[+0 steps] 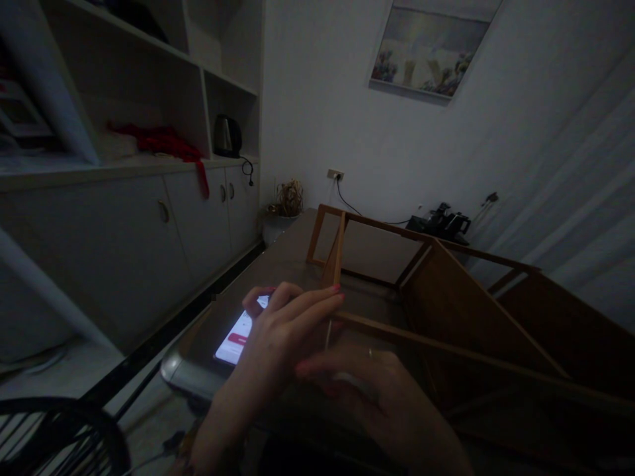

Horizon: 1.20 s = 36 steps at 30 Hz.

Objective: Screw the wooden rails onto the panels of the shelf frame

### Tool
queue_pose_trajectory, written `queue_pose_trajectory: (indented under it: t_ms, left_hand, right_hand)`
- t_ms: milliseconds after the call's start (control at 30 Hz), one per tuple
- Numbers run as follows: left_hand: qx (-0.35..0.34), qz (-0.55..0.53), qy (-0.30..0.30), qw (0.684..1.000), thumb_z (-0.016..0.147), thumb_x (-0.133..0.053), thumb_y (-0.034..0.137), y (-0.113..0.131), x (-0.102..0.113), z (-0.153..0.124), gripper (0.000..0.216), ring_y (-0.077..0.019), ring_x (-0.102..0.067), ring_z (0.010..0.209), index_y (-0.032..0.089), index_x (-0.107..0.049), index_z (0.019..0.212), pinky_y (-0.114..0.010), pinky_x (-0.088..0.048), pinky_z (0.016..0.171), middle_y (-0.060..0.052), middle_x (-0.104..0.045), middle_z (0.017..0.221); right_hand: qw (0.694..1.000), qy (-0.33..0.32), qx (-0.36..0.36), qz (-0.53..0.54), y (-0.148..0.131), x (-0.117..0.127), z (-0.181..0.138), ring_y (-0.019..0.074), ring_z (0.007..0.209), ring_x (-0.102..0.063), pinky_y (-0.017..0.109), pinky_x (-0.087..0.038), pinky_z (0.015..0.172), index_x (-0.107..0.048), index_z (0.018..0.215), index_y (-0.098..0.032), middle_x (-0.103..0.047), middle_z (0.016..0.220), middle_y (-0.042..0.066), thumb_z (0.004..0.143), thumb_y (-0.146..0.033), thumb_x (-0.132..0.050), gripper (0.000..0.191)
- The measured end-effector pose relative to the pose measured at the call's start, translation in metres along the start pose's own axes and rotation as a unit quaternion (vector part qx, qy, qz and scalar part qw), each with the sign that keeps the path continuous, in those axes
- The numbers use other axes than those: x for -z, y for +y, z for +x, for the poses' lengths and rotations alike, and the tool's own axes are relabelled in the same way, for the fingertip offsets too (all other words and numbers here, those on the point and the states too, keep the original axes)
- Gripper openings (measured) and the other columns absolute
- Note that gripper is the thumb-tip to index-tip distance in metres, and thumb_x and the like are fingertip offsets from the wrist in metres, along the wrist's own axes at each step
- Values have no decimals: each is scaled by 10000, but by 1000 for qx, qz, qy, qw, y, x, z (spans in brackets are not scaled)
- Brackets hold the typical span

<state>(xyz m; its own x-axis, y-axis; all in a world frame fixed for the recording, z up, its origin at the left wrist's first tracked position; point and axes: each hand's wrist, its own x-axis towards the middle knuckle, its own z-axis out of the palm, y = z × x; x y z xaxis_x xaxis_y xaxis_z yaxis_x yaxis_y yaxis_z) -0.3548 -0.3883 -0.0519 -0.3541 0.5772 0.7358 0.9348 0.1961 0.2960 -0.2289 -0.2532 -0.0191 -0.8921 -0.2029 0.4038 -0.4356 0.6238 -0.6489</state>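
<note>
In the head view, read as a clock face about its centre, the desk is bounded on its 8 o'clock side by a long edge that ends in a rounded, silvery corner; past this, a strip of floor is left open before the white cabinet at 9 o'clock. The wooden frame is laid on the desk, spread from the centre toward 4 o'clock, with open gaps between its rails and panels. Bare desk is left between the frame and that edge, narrowed by a lit phone at 7 to 8 o'clock. The left hand, at 7 o'clock, is held palm down with its fingers stretched toward 1 o'clock, their tips at the frame's near corner; whether they are grasping cannot be told. The right hand, at 5 o'clock, is blurred, its fingers bent toward the left; their grip cannot be told either.
</note>
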Motion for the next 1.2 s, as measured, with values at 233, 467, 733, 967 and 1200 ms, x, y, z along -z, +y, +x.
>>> queue_pose_trajectory:
  t_ms: [233,467,733,967,1200]
  left_hand:
    - [2,-9,1,1000,921,-610,231,2,1,1,379,-223,-529,1000,279,-598,1297,-408,-421,857,-6,-653,1319]
    - [6,-36,5,999,985,-472,334,1,2,-1,356,-230,-525,1053,301,-564,1328,-420,-417,892,0,-643,1326]
    - [-8,-6,22,1000,931,-598,217,-1,-2,-1,358,-214,-538,1019,277,-581,1283,-403,-423,877,15,-652,1316]
    - [1,2,23,1000,922,-601,175,1,-2,0,373,-207,-535,985,291,-591,1277,-398,-419,858,28,-655,1316]
    - [-10,-3,29,1000,933,-593,194,-2,-5,-1,362,-198,-531,984,286,-579,1282,-384,-428,868,47,-644,1329]
  right_hand:
    - [975,135,105,-145,0,-9,13,109,822,-644,203,-532,758,-679,918,-220,-683,816,-26,906,-248,-666,33]
    - [930,244,158,-227,-2,-30,22,159,809,-637,290,-567,746,-660,1044,-185,-670,787,23,943,-172,-567,138]
    - [928,332,115,-121,-2,-40,20,133,814,-675,229,-577,688,-622,1119,-202,-694,875,36,945,-117,-483,238]
    - [902,353,145,-203,13,-43,0,116,775,-690,190,-575,667,-675,1092,-178,-714,853,30,970,-155,-530,191]
    - [892,364,142,-229,19,-49,-3,126,734,-628,235,-559,655,-673,1144,-178,-655,810,31,929,-119,-568,247]
